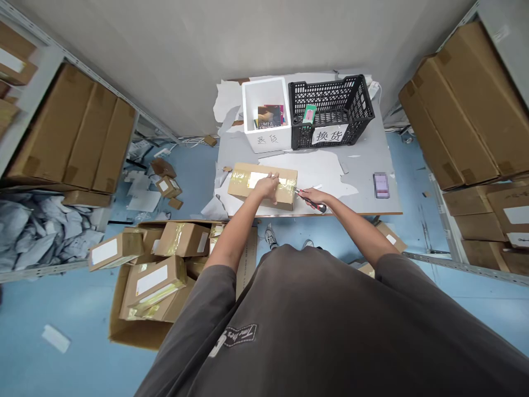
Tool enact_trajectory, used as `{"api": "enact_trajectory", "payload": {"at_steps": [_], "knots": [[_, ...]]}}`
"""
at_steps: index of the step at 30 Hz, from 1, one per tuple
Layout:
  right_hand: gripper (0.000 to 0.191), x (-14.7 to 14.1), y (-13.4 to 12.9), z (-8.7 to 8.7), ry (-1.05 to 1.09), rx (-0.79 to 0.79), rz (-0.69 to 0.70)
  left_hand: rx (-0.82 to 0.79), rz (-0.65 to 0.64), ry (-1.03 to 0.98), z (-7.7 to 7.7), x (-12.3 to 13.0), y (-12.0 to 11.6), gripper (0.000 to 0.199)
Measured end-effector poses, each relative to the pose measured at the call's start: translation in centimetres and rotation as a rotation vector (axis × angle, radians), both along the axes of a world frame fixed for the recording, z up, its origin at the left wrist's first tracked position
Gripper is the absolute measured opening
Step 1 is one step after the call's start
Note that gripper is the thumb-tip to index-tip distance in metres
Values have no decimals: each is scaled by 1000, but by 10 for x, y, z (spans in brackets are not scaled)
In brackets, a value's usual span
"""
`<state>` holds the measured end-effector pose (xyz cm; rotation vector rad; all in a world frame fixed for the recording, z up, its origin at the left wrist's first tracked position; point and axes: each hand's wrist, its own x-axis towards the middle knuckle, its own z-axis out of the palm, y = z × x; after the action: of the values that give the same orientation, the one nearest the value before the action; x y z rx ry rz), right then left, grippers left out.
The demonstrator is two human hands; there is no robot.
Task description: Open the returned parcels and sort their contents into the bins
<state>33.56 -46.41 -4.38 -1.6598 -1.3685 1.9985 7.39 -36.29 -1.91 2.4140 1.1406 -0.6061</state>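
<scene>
The right grip [312, 197] is closed around the handle of a black-and-red cutter [317, 206], whose thin tip meets the right end of a cardboard box [248, 189]; how deep the tip reaches cannot be told. The left grip [269, 188] lies on top of that box, fingers spread, partly covering a white label [255, 179]. Yellowish tape runs along the upper face. The box lies lengthwise near the front edge of the grey surface [370, 157], with white paper [326, 165] spread beneath and beside it. Behind the box stand a white container [285, 141] holding books [269, 117] and, just right of it, a black mesh crate [301, 138] with a small green-edged item [309, 114] inside. A phone [381, 185] rests toward the right end, its screen blurred. Below, to the left, a large open carton [134, 337] holds taped boxes [155, 280]; shelves with brown cartons [88, 132] flank both sides.
</scene>
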Motion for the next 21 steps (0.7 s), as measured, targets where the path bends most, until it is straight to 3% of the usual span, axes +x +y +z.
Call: {"api": "enact_trajectory", "payload": {"at_steps": [7,13,18,21], "knots": [[44,1,-26,7,-26,9,40,5,-4,-16,-5,-7,3,130],[36,18,-27,17,-191,170,-83,157,171,-237,-6,-7,4,80],[51,22,-16,16,-351,339,-35,182,173,-134,-22,7,14,105],[46,22,-10,14,-459,460,84,183,164,-120,-29,9,20,101]]}}
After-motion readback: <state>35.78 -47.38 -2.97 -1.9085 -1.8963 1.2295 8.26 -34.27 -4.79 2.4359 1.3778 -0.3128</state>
